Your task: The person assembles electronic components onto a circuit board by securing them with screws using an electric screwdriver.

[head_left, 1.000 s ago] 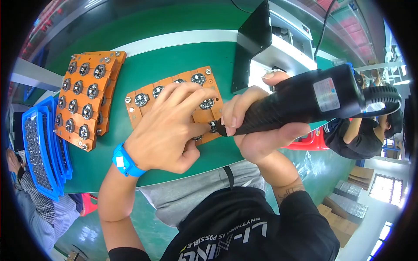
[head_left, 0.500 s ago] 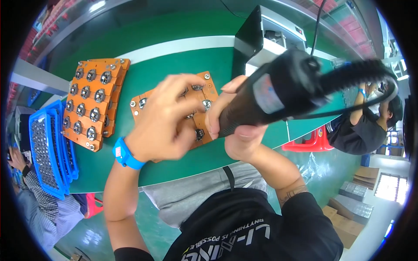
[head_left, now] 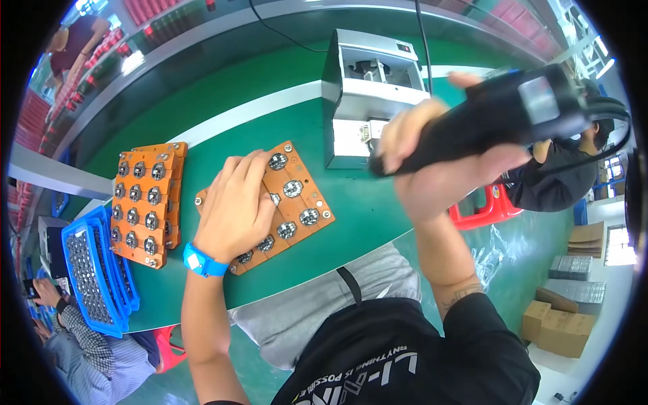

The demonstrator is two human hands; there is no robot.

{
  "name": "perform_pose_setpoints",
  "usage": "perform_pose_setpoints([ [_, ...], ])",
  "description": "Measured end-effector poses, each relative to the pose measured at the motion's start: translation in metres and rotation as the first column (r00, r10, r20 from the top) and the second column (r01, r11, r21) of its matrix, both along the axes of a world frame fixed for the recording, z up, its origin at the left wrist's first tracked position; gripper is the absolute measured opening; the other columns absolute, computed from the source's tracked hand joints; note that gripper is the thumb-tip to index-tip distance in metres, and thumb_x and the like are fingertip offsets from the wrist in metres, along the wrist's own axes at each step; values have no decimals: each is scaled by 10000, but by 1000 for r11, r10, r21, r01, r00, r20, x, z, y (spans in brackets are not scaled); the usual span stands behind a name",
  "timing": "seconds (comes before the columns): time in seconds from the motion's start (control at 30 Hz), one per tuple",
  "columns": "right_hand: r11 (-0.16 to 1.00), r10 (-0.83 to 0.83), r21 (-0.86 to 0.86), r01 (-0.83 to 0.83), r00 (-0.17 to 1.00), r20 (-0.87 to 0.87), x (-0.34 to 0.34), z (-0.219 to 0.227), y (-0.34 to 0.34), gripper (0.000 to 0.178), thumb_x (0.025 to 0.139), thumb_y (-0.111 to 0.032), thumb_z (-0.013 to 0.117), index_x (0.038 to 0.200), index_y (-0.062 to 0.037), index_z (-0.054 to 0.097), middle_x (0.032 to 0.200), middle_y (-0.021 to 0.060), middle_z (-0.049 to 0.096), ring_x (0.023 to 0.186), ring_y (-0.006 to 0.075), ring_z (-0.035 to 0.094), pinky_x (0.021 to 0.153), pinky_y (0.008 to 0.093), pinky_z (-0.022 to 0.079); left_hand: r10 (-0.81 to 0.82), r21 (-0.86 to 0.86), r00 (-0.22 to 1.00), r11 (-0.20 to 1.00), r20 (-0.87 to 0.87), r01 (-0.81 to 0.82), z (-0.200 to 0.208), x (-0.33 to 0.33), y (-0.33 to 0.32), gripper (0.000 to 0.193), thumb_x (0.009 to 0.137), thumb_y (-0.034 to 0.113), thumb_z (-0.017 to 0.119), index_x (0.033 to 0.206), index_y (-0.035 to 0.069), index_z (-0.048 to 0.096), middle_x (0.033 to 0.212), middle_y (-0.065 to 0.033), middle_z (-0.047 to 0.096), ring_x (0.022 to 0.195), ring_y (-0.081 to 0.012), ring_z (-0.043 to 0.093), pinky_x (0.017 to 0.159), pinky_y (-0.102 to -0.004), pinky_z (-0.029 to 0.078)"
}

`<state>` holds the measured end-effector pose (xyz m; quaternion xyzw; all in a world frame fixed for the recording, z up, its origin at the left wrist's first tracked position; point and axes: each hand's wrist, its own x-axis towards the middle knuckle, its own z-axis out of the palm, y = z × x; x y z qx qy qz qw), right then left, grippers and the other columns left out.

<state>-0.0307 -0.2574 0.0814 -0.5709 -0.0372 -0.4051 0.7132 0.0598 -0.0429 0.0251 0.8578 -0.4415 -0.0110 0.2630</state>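
My right hand (head_left: 432, 189) is wrapped round a black electric screwdriver (head_left: 466, 125), blurred by motion, its cable trailing off to the right. The driver's front end points left, in front of the screw feeder (head_left: 341, 111); its bit cannot be made out. On the orange fixture board (head_left: 312, 197), my left hand (head_left: 236, 206) lies with fingers extended over the far left part and the thumb apart. Small round metal-and-black parts (head_left: 292, 188) sit in the board's pockets, some hidden under that hand. A blue band (head_left: 204, 262) circles my left wrist.
Stacked orange boards (head_left: 145, 202) with similar parts stand at the left. Nearer are blue trays (head_left: 94, 280) full of small parts. A black cable (head_left: 424, 47) hangs by the feeder. One person (head_left: 557, 172) sits at right near a red stool (head_left: 489, 208); another (head_left: 101, 344) works at left.
My right hand has carried the screwdriver up and right, away from the board to the feeder. My left hand's bent fingers have flattened onto the board. The view has shifted too.
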Motion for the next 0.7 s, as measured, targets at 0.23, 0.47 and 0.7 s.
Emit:
perform_pose_setpoints([
  [0.23,961,-208,-199,193,976,-60,19,-2,-30,930,830,-874,264,1228,-45,403,544,79,483,425,192,455,422,311,381,-59,20,998,998,3,59,3,-9,1,517,734,86,525,1240,-16,513,1250,-220,578,1124,-392,539,948,-475,462],
  [0.47,961,-178,-237,141,974,-140,25,-8,-31,872,865,-839,294,1202,-42,405,543,71,480,410,160,428,417,290,359,-95,-54,995,994,-17,94,4,-5,5,469,672,47,546,1137,-3,592,1306,-222,523,1118,-408,544,939,-477,475],
  [0.7,976,209,81,-202,975,-80,12,-14,-13,912,825,-886,254,1233,-86,411,549,68,474,391,170,402,461,331,386,-218,-168,976,963,-20,212,2,-2,8,373,619,41,557,951,8,724,1376,-220,489,1226,-418,514,1063,-535,394],
])
